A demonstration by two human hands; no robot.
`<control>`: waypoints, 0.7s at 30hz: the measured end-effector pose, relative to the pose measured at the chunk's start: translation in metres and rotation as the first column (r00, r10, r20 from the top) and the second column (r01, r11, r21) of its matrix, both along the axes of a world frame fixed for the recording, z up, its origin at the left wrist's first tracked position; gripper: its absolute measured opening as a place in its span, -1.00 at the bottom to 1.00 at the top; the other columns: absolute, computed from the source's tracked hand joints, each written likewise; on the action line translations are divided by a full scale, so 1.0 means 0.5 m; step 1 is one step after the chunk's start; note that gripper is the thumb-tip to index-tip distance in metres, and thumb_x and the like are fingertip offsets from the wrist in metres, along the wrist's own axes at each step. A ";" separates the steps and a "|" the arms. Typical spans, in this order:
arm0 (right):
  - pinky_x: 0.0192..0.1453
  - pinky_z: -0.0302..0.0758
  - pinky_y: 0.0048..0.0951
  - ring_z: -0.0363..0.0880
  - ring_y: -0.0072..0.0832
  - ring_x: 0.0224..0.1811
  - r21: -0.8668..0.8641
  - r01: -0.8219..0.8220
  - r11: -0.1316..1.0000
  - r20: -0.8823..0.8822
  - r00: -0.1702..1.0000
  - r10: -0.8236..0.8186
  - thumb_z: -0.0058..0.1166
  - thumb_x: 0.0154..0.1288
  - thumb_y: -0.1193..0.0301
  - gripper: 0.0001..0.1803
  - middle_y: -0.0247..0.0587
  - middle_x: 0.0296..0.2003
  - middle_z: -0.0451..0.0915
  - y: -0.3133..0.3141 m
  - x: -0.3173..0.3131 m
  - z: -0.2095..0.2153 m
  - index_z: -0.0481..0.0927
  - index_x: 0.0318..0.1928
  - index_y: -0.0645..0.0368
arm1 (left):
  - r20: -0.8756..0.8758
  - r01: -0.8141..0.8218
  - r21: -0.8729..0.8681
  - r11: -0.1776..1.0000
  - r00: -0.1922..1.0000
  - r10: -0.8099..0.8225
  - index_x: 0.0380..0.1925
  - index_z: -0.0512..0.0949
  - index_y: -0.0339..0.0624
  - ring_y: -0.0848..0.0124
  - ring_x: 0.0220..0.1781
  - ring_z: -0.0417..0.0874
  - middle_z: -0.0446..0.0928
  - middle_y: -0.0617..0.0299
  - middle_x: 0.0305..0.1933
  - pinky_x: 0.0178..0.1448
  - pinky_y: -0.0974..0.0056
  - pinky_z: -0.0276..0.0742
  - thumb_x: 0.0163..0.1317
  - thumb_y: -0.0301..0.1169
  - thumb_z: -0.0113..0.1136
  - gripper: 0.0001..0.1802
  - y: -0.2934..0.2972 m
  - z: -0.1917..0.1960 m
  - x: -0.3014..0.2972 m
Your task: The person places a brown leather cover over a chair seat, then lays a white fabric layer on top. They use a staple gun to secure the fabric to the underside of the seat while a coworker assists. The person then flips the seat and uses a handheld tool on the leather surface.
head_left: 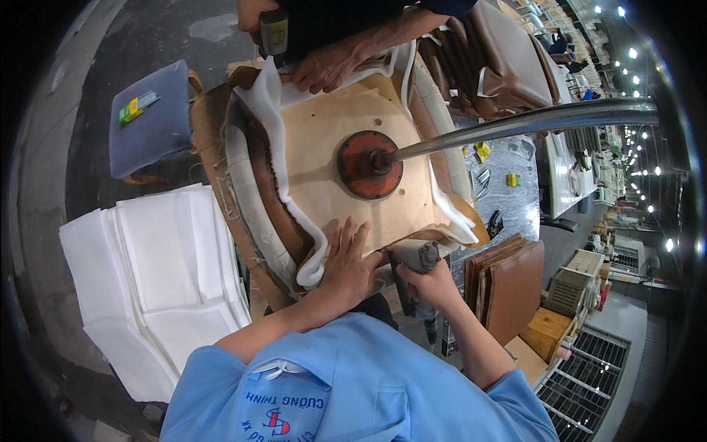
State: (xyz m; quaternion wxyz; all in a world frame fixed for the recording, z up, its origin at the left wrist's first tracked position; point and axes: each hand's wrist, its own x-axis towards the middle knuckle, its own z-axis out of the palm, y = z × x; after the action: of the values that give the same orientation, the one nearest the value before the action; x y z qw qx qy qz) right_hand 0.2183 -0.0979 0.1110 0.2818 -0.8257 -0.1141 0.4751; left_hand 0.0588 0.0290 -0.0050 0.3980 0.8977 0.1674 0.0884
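Note:
A square plywood board lies on a padded seat with brown leather and white foam round its edges. My left hand rests with outstretched fingers on the board's near edge, beside the foam. My right hand is wrapped round the handle of a pneumatic staple gun, its head at the near right edge of the board. Whether its nose touches the material is hidden. A round red press plate on a metal rod sits on the middle of the board.
Across from me, a co-worker's hand presses the far edge while the other holds another staple gun. White foam sheets are stacked at left, near a blue-grey stool. Brown leather seats and brown panels stand at right.

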 end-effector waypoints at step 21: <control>-0.37 0.61 -0.39 0.68 -0.55 -0.46 -0.029 -0.045 0.999 0.040 0.998 0.046 0.44 0.44 0.31 -0.61 -0.24 -0.36 0.74 0.003 -0.026 -0.006 0.74 0.13 0.29 | -0.014 0.136 0.069 0.988 0.991 -0.135 0.25 0.79 0.08 -0.34 0.83 -0.03 0.08 -0.16 0.81 0.81 -0.49 -0.20 0.45 -0.03 0.38 -0.53 0.002 -0.004 -0.035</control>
State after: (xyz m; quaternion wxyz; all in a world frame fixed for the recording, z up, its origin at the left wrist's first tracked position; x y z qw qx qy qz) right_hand 0.2053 -0.0966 0.1081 0.2567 -0.8364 -0.1319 0.4659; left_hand 0.0414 0.0300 -0.0071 0.3705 0.9208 0.1046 0.0627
